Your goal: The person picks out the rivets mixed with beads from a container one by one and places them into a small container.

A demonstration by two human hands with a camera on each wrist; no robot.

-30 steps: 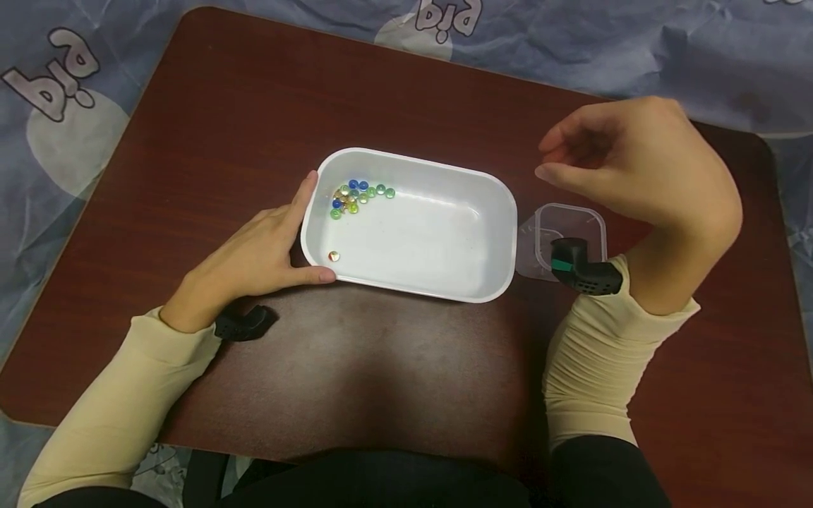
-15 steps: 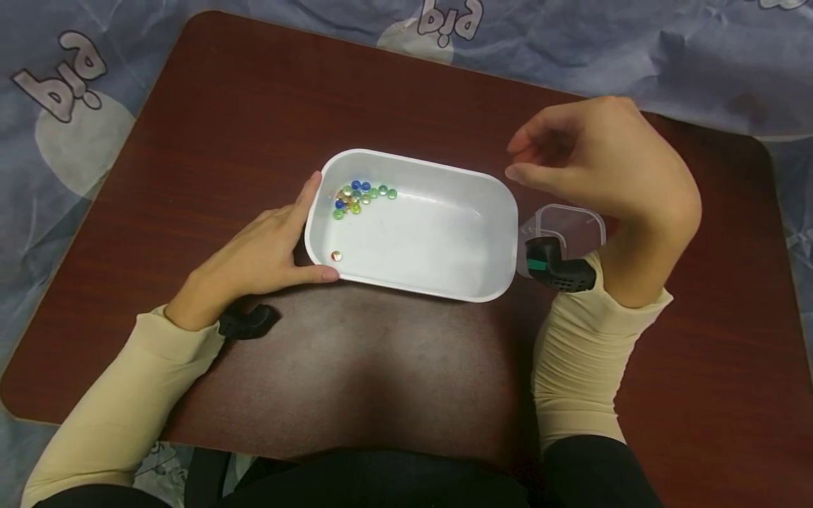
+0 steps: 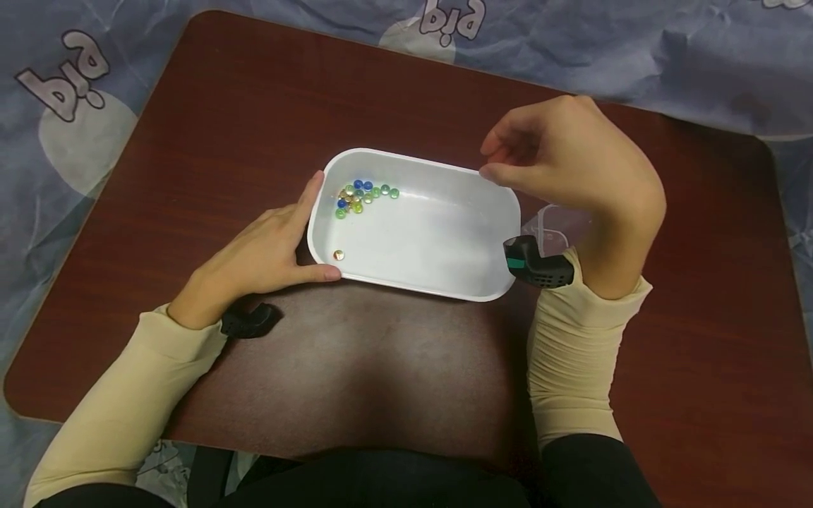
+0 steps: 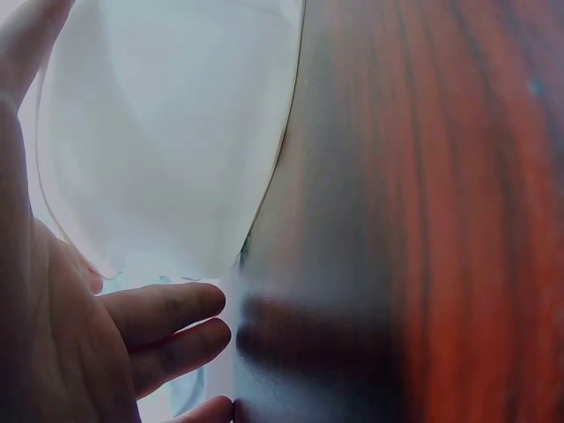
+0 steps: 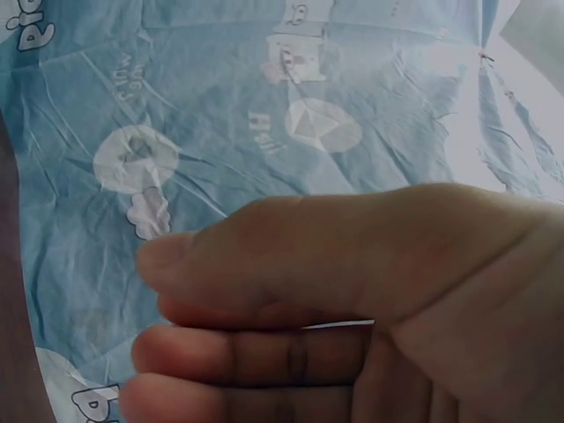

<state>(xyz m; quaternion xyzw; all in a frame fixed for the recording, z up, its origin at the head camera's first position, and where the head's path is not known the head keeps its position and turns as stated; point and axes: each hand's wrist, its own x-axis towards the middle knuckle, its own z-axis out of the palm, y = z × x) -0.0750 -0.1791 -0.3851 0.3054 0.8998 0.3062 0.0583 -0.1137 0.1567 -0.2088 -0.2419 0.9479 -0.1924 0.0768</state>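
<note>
In the head view, a white rectangular basin [image 3: 432,243] stands on the table. Colourful glass marbles [image 3: 358,201], blue, green and amber, cluster at its far left corner; one reddish marble [image 3: 339,255] lies apart at the near left. My left hand [image 3: 263,247] rests against the basin's left end, index finger along the side and thumb at the near rim, fingers fairly straight. Over the far right corner hovers my right hand [image 3: 571,152], fingers loosely bent; nothing shows between thumb and fingers [image 5: 176,357] in the right wrist view.
A clear plastic container [image 3: 551,229] stands just right of the basin, partly hidden by my right wrist. Black wrist cameras [image 3: 540,264] sit on both wrists. Beyond the brown table [image 3: 273,92] hangs a printed blue-grey cloth [image 3: 571,42].
My right hand has moved left, from above the clear container to the basin's far right corner. My left hand, the basin and the marbles keep their places relative to each other.
</note>
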